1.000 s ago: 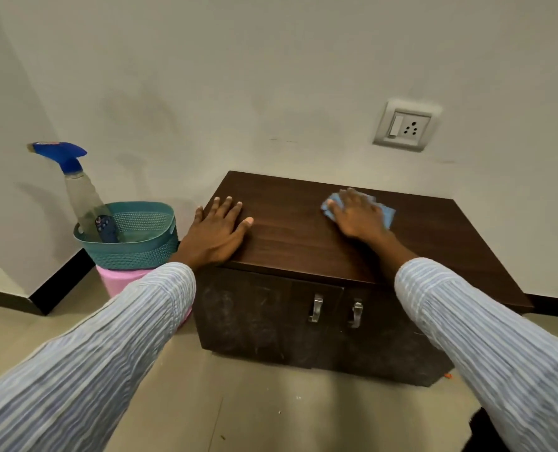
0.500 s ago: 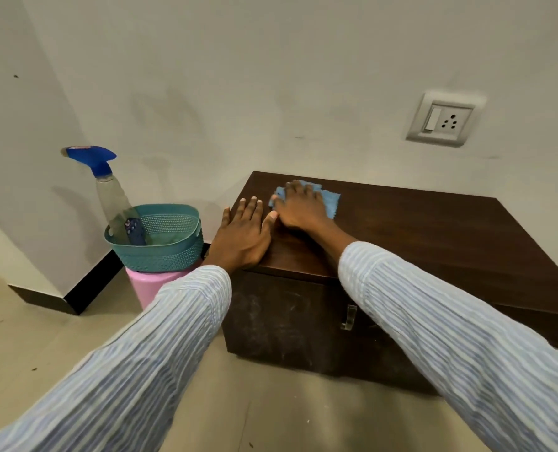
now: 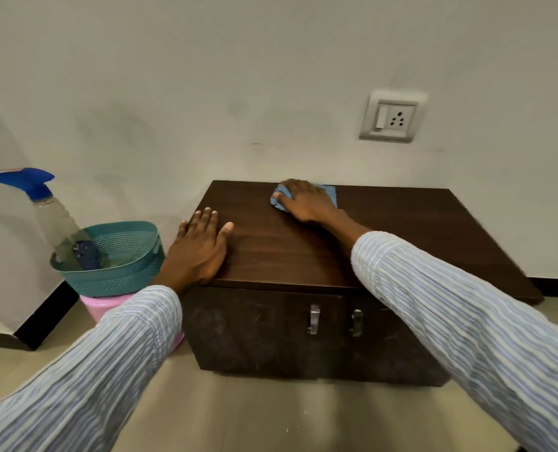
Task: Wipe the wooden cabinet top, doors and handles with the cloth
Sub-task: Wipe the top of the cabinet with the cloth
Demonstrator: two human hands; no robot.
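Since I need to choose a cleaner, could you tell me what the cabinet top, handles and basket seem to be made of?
Cabinet top: dark wood-grain, likely laminate, with a soft sheen. Handles: silvery, probably metal, catching light. Basket: teal plastic, judging by its moulded lattice wall.

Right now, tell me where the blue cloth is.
In the head view the blue cloth lies flat on the cabinet top near its back edge, left of centre, under the right hand, below and left of the wall socket.

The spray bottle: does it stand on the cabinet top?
No, the spray bottle leans in the teal basket left of the cabinet.
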